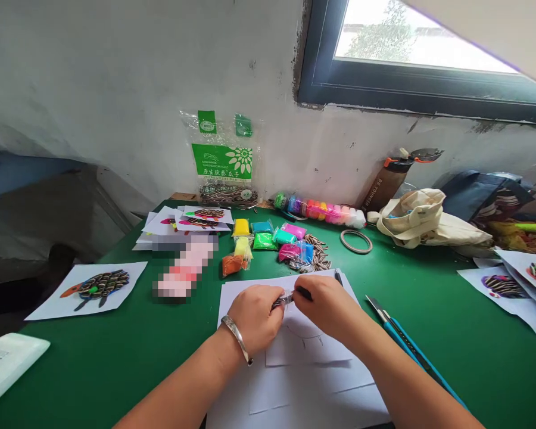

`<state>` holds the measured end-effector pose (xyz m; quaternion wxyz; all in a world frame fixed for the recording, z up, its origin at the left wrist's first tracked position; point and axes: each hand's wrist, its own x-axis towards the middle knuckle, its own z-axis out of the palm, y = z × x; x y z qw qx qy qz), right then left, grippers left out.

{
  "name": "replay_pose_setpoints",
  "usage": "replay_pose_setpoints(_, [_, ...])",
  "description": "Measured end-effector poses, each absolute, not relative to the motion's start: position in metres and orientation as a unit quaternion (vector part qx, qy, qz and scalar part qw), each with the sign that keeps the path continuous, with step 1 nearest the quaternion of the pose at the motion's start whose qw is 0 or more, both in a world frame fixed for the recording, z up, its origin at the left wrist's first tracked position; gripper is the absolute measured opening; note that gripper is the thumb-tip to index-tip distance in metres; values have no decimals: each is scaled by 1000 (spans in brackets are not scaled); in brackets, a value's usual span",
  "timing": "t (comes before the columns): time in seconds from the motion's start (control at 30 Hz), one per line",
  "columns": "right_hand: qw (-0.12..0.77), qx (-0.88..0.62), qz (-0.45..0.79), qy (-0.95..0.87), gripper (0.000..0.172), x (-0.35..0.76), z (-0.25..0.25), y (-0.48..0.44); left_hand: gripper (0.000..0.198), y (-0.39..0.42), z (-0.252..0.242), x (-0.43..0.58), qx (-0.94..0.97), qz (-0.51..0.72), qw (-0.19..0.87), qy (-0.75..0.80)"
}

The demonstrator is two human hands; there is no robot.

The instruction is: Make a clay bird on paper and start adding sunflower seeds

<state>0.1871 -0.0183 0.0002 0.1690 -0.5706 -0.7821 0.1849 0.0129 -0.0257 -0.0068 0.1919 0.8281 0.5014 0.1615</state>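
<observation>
Both my hands meet over white paper sheets [295, 381] on the green table [451, 351]. My left hand [252, 319], with a silver bracelet on its wrist, is closed in a fist around one end of a pen [290, 297]. My right hand [324, 307] pinches the pen's dark other end. A faint pencil drawing shows on the top sheet just below my hands. Small packets of coloured clay [265, 241] and a pile of striped sunflower seeds [318, 253] lie just beyond the paper.
A seed-picture of a bird [99, 285] lies at the left, more seed pictures [201, 219] at the back and at the right [504, 286]. Blue-handled tools [411, 348] lie right of my arm. A seed bag [223, 164] leans against the wall, beside a clay tube [319, 210], a tape ring [356, 241] and a cloth bag [424, 220].
</observation>
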Motion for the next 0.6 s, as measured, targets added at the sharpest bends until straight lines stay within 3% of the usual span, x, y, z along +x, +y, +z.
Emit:
replay_pose_setpoints(0.23, [185,-527,349,-752,13,192,12,-22,25,-24,-10,8,801,213,206,520])
replay_pose_setpoints(0.6, [297,-481,338,-753,18,189,10,-20,17,-22,2,12,764,222,372,478])
